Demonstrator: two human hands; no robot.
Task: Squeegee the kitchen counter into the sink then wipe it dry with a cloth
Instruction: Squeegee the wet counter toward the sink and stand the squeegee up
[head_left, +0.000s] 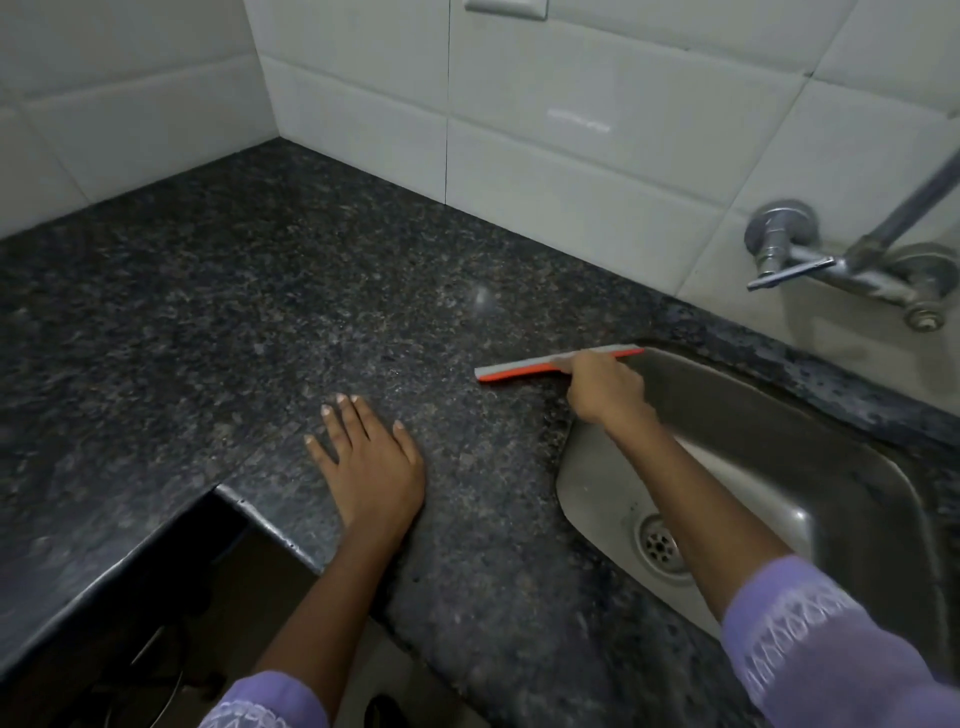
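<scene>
Right hand curls around squeegee; left hand flat on counter.

Head-worn view, angled down, close over counter

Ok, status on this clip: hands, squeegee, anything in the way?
Right hand has its grip on the squeegee, blade at the sink edge. Left hand flat on the counter. No cloth in view. Nothing blocking.
</scene>
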